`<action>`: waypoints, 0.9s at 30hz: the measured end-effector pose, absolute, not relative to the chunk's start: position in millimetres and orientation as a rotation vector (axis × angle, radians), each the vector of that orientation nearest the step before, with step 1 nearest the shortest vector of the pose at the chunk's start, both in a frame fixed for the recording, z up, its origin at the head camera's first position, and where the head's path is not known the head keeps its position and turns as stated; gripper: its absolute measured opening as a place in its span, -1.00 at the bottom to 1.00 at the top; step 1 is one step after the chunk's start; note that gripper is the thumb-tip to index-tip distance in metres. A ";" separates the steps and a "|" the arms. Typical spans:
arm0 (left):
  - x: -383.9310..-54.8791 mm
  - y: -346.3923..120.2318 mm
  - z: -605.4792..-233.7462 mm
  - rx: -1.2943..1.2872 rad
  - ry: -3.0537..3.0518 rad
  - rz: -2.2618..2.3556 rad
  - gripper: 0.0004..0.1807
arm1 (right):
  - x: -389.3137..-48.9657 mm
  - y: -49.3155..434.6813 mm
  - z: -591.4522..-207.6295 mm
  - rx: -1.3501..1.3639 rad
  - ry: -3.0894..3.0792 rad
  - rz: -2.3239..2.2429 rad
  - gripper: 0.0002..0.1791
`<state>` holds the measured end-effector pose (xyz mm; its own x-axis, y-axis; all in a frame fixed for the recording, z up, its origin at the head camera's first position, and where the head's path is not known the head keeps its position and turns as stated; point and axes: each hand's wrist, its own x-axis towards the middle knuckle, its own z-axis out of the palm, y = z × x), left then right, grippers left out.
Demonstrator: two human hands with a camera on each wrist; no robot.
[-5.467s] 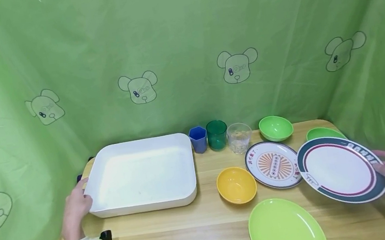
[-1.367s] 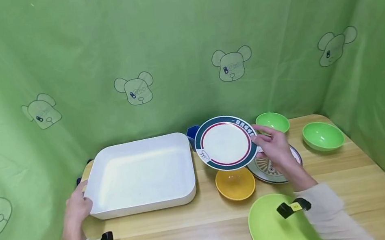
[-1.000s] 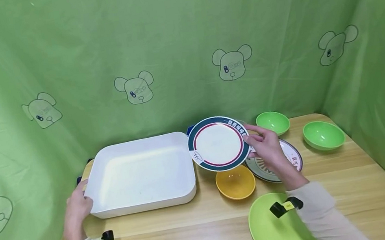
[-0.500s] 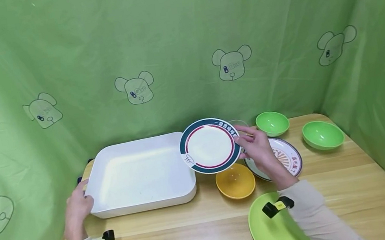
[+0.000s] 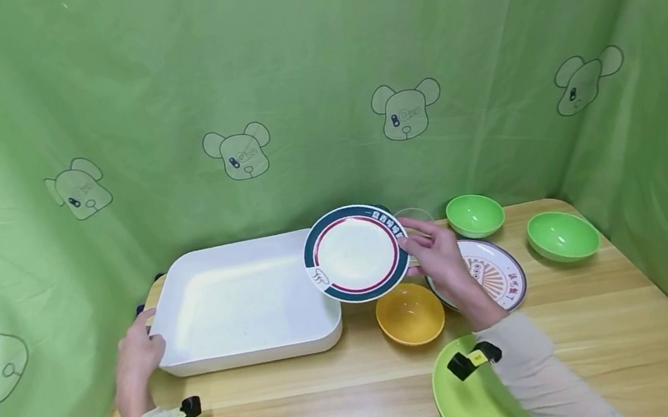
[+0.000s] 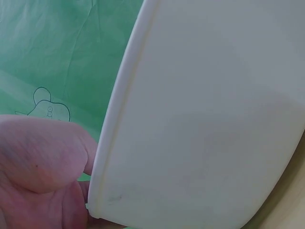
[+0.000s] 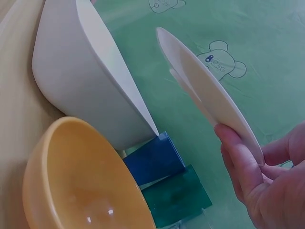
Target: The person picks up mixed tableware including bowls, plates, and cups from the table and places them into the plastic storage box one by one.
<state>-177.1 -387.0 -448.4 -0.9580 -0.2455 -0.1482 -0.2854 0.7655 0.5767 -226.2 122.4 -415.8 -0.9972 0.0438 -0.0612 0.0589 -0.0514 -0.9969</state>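
My right hand point(image 5: 437, 254) pinches the right rim of a white plate point(image 5: 356, 253) with a dark teal border and a red ring. The plate is in the air, its left edge over the right side of a white tray point(image 5: 246, 358). In the right wrist view the plate appears nearly edge-on, thumb on one face and fingers on the other. At the tray's left side my left hand point(image 5: 138, 353) grips the rim; the left wrist view shows the tray wall point(image 6: 200, 119) between thumb and fingers, with the fingertips partly hidden.
Right of the tray stand an orange bowl point(image 5: 409, 315), a blue cup point(image 7: 155, 160), a green cup point(image 7: 176, 198) and a mostly hidden clear glass. Farther right are a sunburst plate point(image 5: 499, 271), two green bowls point(image 5: 562, 235) and a lime plate point(image 5: 472, 396), partly under my right arm.
My right hand has carried the teal-bordered plate leftward from the table's right side, slowing lately, until it overlaps the tray's right side in view. The left hand stays on the tray rim.
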 end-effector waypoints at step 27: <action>-170.6 -375.5 -429.6 -0.301 2.974 0.862 -0.37 | -227.4 93.4 -420.1 0.104 2.111 -2.252 -0.47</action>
<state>-170.6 -375.5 -429.6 -0.9808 -0.1766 -0.0831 -0.1937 0.8277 0.5267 -227.4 93.4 -420.1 -0.9963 0.0069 -0.0854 0.0848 -0.0651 -0.9943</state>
